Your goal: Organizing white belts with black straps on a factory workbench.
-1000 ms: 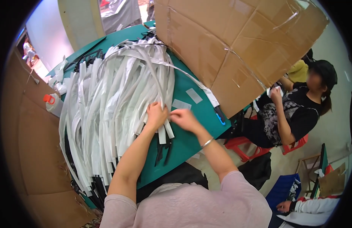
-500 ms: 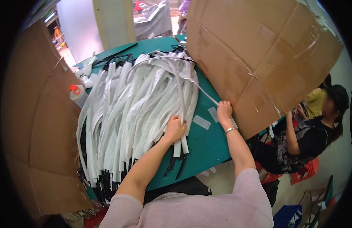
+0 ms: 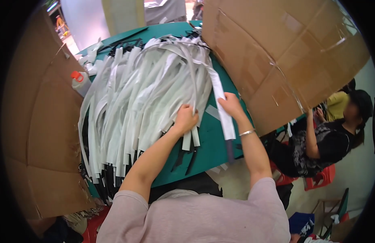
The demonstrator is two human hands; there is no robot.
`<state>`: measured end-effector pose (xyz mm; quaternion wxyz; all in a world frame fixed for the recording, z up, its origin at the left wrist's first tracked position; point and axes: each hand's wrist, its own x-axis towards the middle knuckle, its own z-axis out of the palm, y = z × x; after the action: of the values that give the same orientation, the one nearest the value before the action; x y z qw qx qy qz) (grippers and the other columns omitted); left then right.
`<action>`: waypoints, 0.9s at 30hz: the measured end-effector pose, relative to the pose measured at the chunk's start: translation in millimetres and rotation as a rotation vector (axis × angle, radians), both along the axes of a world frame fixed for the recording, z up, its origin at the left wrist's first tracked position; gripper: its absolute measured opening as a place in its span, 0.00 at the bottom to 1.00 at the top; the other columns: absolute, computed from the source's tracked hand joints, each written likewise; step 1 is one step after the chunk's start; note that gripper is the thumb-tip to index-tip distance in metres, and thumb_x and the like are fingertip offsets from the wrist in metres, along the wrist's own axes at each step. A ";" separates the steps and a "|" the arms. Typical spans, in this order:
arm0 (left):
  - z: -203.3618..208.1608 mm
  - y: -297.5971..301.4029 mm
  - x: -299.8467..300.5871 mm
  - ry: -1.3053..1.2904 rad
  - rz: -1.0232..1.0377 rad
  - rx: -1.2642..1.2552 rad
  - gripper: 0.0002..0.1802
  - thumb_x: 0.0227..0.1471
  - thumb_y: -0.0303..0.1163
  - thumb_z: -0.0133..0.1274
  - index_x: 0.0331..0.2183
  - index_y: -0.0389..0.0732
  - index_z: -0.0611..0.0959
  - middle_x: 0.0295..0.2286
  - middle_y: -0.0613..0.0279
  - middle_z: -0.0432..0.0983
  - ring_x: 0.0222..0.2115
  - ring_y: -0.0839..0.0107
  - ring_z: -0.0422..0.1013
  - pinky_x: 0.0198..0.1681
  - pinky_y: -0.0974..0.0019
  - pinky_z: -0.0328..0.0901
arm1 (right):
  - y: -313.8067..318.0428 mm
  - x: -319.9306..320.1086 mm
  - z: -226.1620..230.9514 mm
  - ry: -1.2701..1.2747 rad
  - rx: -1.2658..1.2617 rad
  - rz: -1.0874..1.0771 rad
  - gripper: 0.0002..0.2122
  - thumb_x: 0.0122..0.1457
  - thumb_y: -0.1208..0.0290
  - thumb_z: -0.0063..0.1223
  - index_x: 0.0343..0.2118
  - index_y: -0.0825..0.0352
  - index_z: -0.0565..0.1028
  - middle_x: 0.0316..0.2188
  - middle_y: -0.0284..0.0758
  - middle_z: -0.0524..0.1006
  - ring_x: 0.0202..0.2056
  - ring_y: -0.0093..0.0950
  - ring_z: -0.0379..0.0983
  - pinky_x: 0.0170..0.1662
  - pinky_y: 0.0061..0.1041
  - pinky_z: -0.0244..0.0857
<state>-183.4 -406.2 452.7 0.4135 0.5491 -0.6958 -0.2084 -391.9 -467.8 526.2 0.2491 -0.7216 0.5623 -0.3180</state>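
Observation:
A thick heap of long strips [image 3: 151,93], white plastic sleeves with black ends poking out below, lies across the green table. At the heap's near right edge, my left hand [image 3: 186,119] is closed on a narrow white strip [image 3: 194,85] that arches up over the pile. To the right, my right hand [image 3: 231,104] grips the edge of another white-sleeved strip [image 3: 226,123], pulled a little apart from the heap. Its dark grey end hangs from the sleeve toward me and looks blurred. My fingertips are partly hidden behind both strips.
Large cardboard sheets stand at the left [image 3: 45,133] and right [image 3: 276,60] of the green table [image 3: 201,162]. A white bottle with a red cap [image 3: 80,83] is by the left sheet. At right a person in a black cap [image 3: 329,137] sits near red stools [image 3: 321,178].
My right hand has shifted up and left, swinging its strip round so the wide white face and dark end show. My left hand keeps its grip. The whole view has tilted slightly.

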 end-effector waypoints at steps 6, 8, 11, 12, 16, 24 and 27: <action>22.2 15.0 -1.4 -0.041 0.022 -0.050 0.21 0.43 0.30 0.52 0.42 0.35 0.75 0.41 0.41 0.71 0.45 0.46 0.64 0.51 0.53 0.59 | 27.1 80.5 -48.4 -0.046 0.034 -0.024 0.15 0.55 0.61 0.47 0.28 0.73 0.73 0.32 0.56 0.74 0.39 0.52 0.70 0.43 0.43 0.64; 42.5 35.8 2.7 0.027 0.082 -0.156 0.30 0.43 0.31 0.55 0.51 0.37 0.69 0.51 0.43 0.61 0.55 0.47 0.56 0.59 0.53 0.50 | 17.2 78.3 -66.1 -0.336 0.246 0.006 0.29 0.55 0.45 0.48 0.37 0.75 0.72 0.40 0.58 0.71 0.48 0.52 0.65 0.53 0.42 0.57; 79.8 78.7 93.1 -0.340 0.263 -0.151 0.34 0.42 0.35 0.60 0.51 0.37 0.69 0.53 0.43 0.62 0.55 0.48 0.57 0.59 0.52 0.50 | 28.6 99.7 -83.9 0.013 -0.149 -0.447 0.38 0.48 0.40 0.54 0.45 0.77 0.67 0.41 0.54 0.73 0.45 0.47 0.71 0.49 0.37 0.64; 78.8 91.7 140.8 -0.314 0.494 -0.187 0.34 0.43 0.35 0.60 0.51 0.34 0.69 0.52 0.42 0.63 0.54 0.49 0.59 0.59 0.53 0.51 | 28.5 105.6 -83.0 0.067 -0.057 -0.452 0.45 0.40 0.39 0.61 0.49 0.78 0.63 0.48 0.55 0.69 0.50 0.49 0.67 0.52 0.36 0.62; 101.0 169.8 299.2 -0.661 1.254 0.147 0.37 0.43 0.51 0.59 0.45 0.29 0.70 0.43 0.40 0.69 0.46 0.48 0.66 0.50 0.52 0.61 | 13.1 115.7 -81.4 -0.217 0.071 -0.168 0.35 0.37 0.60 0.69 0.45 0.78 0.66 0.43 0.52 0.73 0.44 0.45 0.72 0.48 0.36 0.66; 57.7 183.4 334.3 -0.336 0.911 0.523 0.48 0.44 0.62 0.51 0.48 0.23 0.69 0.48 0.30 0.66 0.49 0.43 0.65 0.52 0.55 0.60 | -0.5 129.9 -86.1 -0.985 0.374 -0.065 0.19 0.47 0.72 0.56 0.40 0.81 0.71 0.36 0.44 0.76 0.35 0.31 0.75 0.40 0.29 0.68; 69.7 162.7 337.2 -0.002 0.794 0.584 0.54 0.41 0.67 0.51 0.48 0.20 0.70 0.49 0.30 0.65 0.51 0.46 0.64 0.53 0.56 0.58 | -2.9 116.7 -67.2 -1.132 0.682 0.000 0.23 0.53 0.62 0.57 0.45 0.77 0.70 0.40 0.43 0.76 0.38 0.34 0.75 0.43 0.32 0.70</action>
<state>153.8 -243.5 522.4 0.2890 0.8651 -0.3456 -0.2205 -275.2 -470.8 459.0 0.7209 -0.3233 0.4138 -0.4523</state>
